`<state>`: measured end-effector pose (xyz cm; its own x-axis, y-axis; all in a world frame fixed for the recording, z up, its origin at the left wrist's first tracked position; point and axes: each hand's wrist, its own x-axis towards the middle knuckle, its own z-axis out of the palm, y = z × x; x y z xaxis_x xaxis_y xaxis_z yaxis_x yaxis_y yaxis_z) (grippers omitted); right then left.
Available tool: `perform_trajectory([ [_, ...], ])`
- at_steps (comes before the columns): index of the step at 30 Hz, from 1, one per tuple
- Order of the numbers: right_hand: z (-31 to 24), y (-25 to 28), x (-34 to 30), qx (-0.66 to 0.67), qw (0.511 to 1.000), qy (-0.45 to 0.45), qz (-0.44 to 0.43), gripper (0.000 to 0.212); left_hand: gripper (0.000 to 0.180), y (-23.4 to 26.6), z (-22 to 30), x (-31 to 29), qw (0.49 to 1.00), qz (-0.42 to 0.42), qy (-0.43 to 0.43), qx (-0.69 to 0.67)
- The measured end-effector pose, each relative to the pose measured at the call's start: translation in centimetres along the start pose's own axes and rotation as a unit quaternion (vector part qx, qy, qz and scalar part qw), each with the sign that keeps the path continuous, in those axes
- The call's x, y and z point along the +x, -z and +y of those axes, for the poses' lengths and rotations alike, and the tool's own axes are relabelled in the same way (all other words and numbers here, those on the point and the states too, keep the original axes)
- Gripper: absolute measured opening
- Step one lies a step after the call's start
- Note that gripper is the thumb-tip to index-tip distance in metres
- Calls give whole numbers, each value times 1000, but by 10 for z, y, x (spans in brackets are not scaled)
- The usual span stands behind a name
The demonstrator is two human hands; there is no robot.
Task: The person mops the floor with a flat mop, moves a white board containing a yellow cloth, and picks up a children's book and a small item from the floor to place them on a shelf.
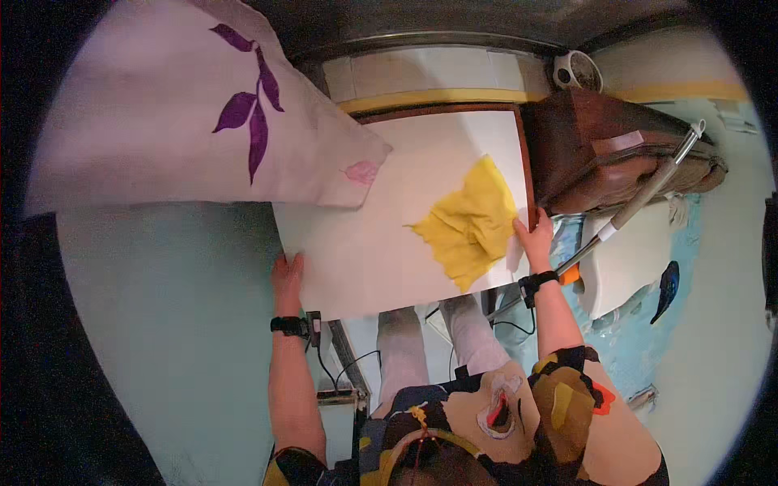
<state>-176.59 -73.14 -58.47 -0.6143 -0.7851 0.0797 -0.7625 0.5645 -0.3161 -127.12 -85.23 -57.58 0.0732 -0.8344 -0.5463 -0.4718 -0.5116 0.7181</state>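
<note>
On white tabletop [348,271], R of ctr., yellow cloth [470,227] lies rumpled. L hand [288,277] holds tabletop's L edge nr. bottom corner; R hand [535,237] holds R edge close by cloth; grips partly hidden, tightness hard to tell.

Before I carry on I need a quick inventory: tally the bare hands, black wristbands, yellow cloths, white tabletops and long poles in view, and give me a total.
Bare hands: 2
Black wristbands: 2
Yellow cloth: 1
White tabletop: 1
Long pole: 1
Total: 7
</note>
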Motion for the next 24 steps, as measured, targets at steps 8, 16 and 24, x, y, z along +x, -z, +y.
perform_trajectory([
  [8, 39, -25, 9, 159, 960, -161, -164, 74, 52, -6, -52, 20, 980, -25, 60, 190],
  [16, -22, -1, 1, 213, 916, -216, -261, 80, 61, -7, -64, -9, 994, 39, -63, 76],
  [24, -7, 6, 10, 137, 905, -261, -307, 91, 86, -9, -56, -26, 983, -4, 176, -44],
])
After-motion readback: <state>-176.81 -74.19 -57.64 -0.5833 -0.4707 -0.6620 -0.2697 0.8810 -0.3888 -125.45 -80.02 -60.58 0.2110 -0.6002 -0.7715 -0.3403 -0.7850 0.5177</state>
